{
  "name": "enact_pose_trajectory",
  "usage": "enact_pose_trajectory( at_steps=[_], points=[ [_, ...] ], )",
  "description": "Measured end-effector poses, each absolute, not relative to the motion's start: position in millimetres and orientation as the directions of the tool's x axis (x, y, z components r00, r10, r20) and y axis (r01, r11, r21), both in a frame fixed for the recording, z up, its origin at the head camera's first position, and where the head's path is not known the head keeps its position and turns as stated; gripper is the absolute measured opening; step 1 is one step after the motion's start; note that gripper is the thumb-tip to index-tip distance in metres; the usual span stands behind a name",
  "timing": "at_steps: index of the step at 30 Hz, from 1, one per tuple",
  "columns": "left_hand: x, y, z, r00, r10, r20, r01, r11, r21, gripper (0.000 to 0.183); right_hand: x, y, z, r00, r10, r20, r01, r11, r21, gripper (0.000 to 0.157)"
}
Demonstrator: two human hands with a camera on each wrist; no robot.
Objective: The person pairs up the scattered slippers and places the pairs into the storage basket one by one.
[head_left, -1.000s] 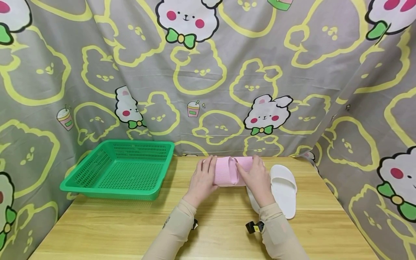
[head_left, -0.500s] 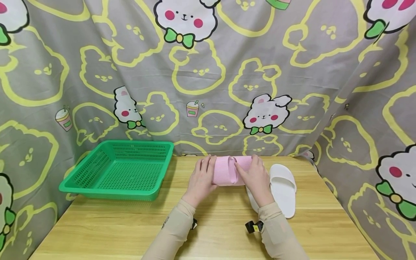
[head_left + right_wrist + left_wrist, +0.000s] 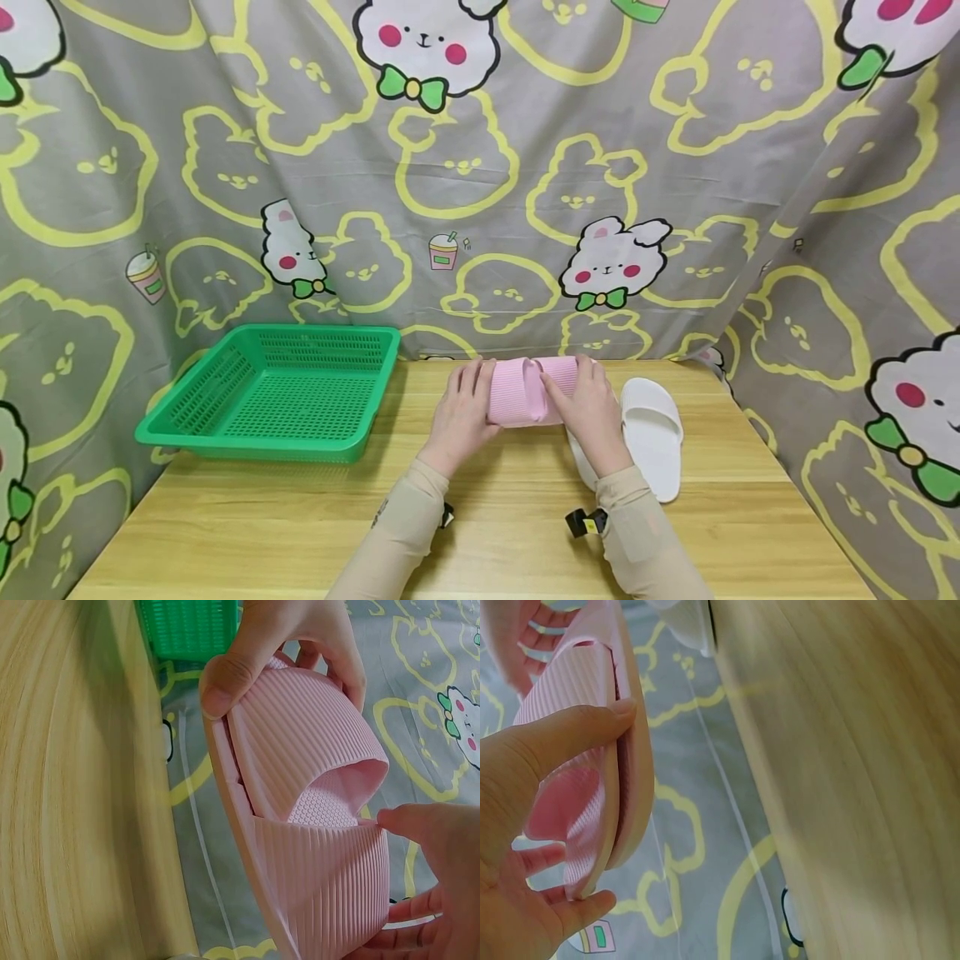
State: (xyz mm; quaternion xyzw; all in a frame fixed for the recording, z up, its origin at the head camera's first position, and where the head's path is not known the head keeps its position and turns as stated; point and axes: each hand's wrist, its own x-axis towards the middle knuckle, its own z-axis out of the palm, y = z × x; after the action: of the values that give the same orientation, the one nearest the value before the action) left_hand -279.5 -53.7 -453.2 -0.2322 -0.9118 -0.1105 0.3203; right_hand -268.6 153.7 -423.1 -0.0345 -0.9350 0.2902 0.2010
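A pair of ribbed pink slippers (image 3: 511, 395), fitted against each other, is held above the far part of the table. My left hand (image 3: 459, 417) grips their left end; in the left wrist view its thumb lies on the sole edges and the fingers reach round the far side. My right hand (image 3: 596, 418) holds the other end, its thumb at a strap edge in the right wrist view. Between the straps of the pink slippers (image 3: 322, 892) a dotted insole shows. Just right of my right hand lies a white slipper (image 3: 654, 446); another white slipper (image 3: 582, 463) is partly hidden under that arm.
A green perforated basket (image 3: 300, 400) stands at the back left of the wooden table (image 3: 510, 533). Behind and at both sides hangs a grey curtain (image 3: 510, 200) with a cartoon print. Black wrist cameras (image 3: 587, 523) sit under the forearms.
The pink slippers and both hands shift very slightly left in the head view, along with the whole scene. Both hands keep their hold.
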Motion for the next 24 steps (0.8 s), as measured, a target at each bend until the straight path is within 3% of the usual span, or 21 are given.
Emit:
enact_pose_trajectory(
  at_steps=[8,17,24],
  points=[
    [-280.3,-55.7,-452.9,-0.671,0.353,0.652,0.502,0.863,0.050,0.107,-268.6,153.2,-423.2,-0.919,0.175,0.353,-0.057,0.828,-0.557,0.073],
    [-280.9,-58.8,-451.4,-0.703,0.346,0.622,0.485,0.872,0.062,0.108,-267.7,153.2,-421.8,-0.903,0.167,0.397,-0.067,0.856,-0.512,0.075],
    [-282.4,-61.8,-450.0,-0.668,0.339,0.662,0.491,0.870,0.050,0.108,-268.0,153.9,-420.4,-0.889,0.171,0.424,-0.067,0.869,-0.491,0.075]
  ],
)
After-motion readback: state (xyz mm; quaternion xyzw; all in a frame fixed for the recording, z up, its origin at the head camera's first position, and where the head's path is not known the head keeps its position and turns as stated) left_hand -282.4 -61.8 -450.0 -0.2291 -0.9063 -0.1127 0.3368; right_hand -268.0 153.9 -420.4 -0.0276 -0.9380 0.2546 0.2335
